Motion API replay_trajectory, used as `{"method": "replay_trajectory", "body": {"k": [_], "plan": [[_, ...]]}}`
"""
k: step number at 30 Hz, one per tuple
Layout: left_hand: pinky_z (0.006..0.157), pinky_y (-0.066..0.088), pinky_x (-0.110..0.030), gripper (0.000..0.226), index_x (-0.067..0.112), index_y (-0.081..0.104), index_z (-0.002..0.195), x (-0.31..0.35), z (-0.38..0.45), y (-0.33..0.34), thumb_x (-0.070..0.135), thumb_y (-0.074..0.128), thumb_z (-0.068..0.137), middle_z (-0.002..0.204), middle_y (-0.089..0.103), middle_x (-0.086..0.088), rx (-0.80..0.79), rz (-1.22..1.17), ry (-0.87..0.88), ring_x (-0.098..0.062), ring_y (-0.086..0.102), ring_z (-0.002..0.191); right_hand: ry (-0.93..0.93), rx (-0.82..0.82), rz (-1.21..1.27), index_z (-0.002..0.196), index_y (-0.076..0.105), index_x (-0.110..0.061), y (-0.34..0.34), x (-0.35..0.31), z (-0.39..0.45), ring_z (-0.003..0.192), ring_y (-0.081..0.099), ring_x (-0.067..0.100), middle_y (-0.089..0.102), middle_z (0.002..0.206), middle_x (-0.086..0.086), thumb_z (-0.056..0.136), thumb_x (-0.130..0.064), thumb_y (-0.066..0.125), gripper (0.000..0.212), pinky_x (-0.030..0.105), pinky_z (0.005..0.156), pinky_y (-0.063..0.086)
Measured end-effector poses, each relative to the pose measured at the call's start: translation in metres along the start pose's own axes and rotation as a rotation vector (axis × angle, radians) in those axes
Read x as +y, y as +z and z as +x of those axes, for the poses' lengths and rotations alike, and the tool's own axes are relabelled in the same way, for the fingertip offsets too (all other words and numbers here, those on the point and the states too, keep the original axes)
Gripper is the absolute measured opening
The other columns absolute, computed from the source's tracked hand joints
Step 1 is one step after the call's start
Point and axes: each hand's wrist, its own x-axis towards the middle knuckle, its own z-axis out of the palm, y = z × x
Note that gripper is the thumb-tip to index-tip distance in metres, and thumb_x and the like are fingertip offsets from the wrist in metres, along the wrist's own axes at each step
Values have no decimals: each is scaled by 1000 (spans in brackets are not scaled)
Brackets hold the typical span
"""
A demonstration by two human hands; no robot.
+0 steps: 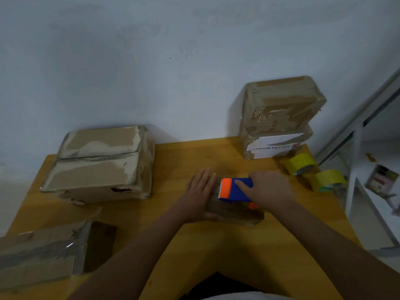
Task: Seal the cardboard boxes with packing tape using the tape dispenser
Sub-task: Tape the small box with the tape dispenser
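Note:
A small flat cardboard box (pixel 238 214) lies in the middle of the wooden table (pixel 194 152). My left hand (pixel 200 191) lies flat on its left end, fingers straight. My right hand (pixel 269 188) grips a blue and orange tape dispenser (pixel 234 189) set on top of the box, its orange toothed end pointing left toward my left hand. Most of the box top is hidden under both hands and the dispenser.
A large taped box (pixel 101 163) sits at the back left, another box (pixel 41 254) at the front left edge. Two taped boxes (pixel 281 118) are stacked at the back right against the wall. Two yellow tape rolls (pixel 313 172) lie by the right edge. White shelving (pixel 368 169) stands to the right.

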Motion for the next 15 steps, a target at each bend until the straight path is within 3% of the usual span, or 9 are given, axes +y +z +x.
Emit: {"method": "replay_trajectory", "body": {"k": [4,9,15], "plan": [[121,-10,-50,124,18,-27,145,0,16,11,78,55,75,161,-21,-13,-103,138,66,-31,-23,147,-52,-94,33,87,54,-24,-2,3,1,71,54,13,53,75,-4,93,-65,34,46,26,62,45],[122,2,-52,118,21,-11,154,-7,14,16,84,47,72,164,5,-12,-21,97,97,-28,-3,151,-140,-231,154,97,59,-23,-10,22,5,82,56,15,56,83,-3,94,-62,35,46,30,73,46],[119,9,-54,114,19,0,154,-4,15,13,89,35,71,160,23,-17,-59,83,90,-34,17,149,-126,-207,221,101,66,-25,-7,30,5,79,57,13,63,86,-3,88,-71,39,55,29,72,47]]}}
